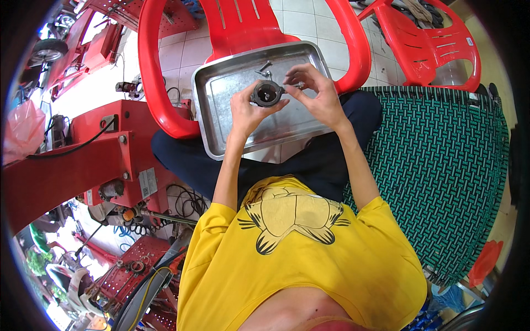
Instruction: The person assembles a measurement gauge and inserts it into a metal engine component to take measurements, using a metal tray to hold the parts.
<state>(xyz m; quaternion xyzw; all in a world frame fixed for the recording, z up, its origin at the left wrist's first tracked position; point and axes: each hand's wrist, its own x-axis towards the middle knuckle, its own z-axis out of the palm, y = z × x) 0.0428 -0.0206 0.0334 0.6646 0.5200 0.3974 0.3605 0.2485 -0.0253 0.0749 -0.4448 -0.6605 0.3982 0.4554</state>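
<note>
Inside metal tray (218, 107), bolts (265, 67), black ring (268, 103) above

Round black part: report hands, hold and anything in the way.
Left hand gripping round black part over metal tray. Right hand at the part's right edge, contact unclear. Small metal pieces in tray; no blockage seen.

One T-shirt (309, 262), bright yellow, with loose short sleeves (212, 223) and rounded neckline (292, 288); front print (292, 214) in muted yellow, black outlines, two black-striped tapering lobes, whisker-like black strokes either side; one pair of trousers (185, 163), dark navy
</note>
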